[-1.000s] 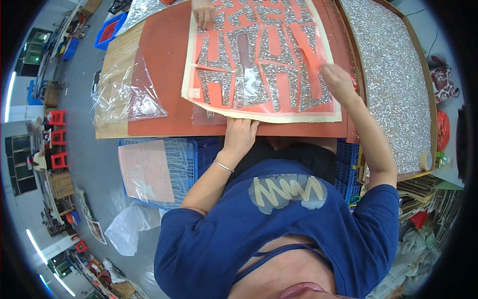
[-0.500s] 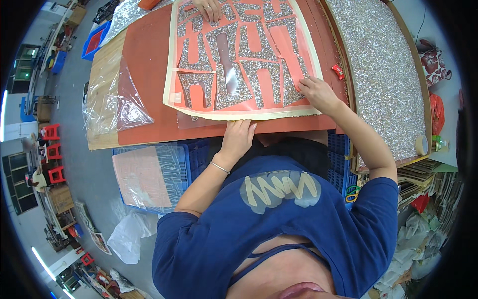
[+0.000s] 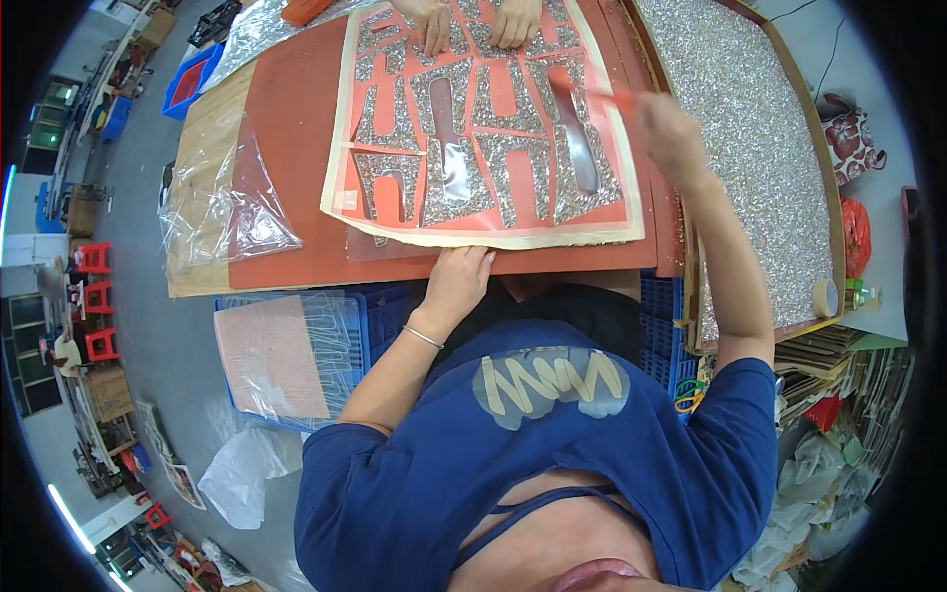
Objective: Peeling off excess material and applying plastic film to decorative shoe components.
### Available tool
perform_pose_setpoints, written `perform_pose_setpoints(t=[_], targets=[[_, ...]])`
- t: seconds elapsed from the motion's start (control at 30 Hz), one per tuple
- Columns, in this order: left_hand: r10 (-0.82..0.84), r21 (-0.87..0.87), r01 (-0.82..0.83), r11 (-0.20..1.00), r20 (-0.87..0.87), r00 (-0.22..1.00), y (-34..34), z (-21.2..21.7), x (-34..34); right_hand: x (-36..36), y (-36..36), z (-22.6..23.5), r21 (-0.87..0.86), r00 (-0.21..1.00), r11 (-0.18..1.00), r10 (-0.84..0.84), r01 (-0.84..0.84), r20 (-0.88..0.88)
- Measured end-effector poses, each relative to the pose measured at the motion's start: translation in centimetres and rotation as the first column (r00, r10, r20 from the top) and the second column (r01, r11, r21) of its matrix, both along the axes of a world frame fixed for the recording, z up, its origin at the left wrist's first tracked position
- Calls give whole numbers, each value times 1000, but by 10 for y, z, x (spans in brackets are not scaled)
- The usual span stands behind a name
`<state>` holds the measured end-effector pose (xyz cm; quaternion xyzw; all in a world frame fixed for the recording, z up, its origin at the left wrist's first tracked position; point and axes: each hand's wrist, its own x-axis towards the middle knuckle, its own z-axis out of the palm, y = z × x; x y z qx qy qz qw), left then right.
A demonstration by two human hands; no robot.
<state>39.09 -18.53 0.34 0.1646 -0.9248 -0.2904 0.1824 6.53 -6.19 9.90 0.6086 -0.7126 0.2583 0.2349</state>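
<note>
you're in the weeding step: your left hand (image 3: 462, 279) lies flat, fingers together, pressing the near edge of the sheet (image 3: 483, 128) onto the red mat (image 3: 286, 148) on the tabletop (image 3: 202, 168), just in front of your body. your right hand (image 3: 669, 138) is lifted over the sheet's right side, fingers pinching a thin red strip (image 3: 592, 91) that runs up and to the left from it; the hand is blurred, so how much of the strip is free is hard to tell. glitter letters (image 3: 464, 148) cover most of the sheet, with red backing between them. another person's hands (image 3: 473, 20) rest on the far edge. the next move likely calls for a low, steady pull with the near edge pinned, so no letter lifts. the glitter tray (image 3: 760, 148) sits to your right.
</note>
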Motion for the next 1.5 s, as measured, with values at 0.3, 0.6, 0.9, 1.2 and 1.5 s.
perform_pose_setpoints(t=[0.3, 0.6, 0.9, 1.2, 1.5], targets=[[64, -55, -64, 996, -12, 998, -3, 5, 8, -66, 38, -30, 572, 878, 730, -477, 375, 32], [22, -48, -19, 999, 52, 998, 0, 1, 7, -4, 69, -63, 69, 411, 985, -129, 159, 903], [-17, -61, 21, 998, 60, 998, -1, -5, 5, 10, 100, -57, -206, -155, 933, 259, 296, 953], [-4, -65, 8, 998, 63, 998, 2, -8, 8, -3, 112, -65, 58, 768, 890, -422, 453, 482], [53, -46, -51, 998, 55, 997, 10, -2, 3, 169, 13, -80, 285, 947, 938, 107, -198, 304]])
